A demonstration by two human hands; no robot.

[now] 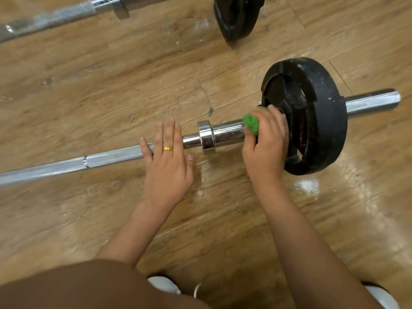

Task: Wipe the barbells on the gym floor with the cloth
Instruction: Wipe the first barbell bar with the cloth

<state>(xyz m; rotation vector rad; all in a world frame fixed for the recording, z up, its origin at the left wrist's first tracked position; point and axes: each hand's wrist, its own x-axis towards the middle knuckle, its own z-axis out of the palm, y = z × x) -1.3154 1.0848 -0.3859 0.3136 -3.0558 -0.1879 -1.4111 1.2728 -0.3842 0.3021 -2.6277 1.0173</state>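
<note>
A chrome barbell [66, 162] lies across the wooden floor, with a collar [206, 137] and a black weight plate [312, 117] at its right end. My right hand [266, 146] grips a bunched green cloth [250, 122] against the bar's sleeve, right beside the plate. My left hand [167, 161] lies flat over the bar's shaft left of the collar, fingers straight, a gold ring on one finger. A second barbell [55, 17] lies at the top left, with its own black plate [236, 16] at the top centre.
The wooden floor [111, 85] has white dusty smears near the plate at the lower right. My knee in brown fabric [78, 286] fills the lower left. White shoes [163, 284] show at the bottom edge.
</note>
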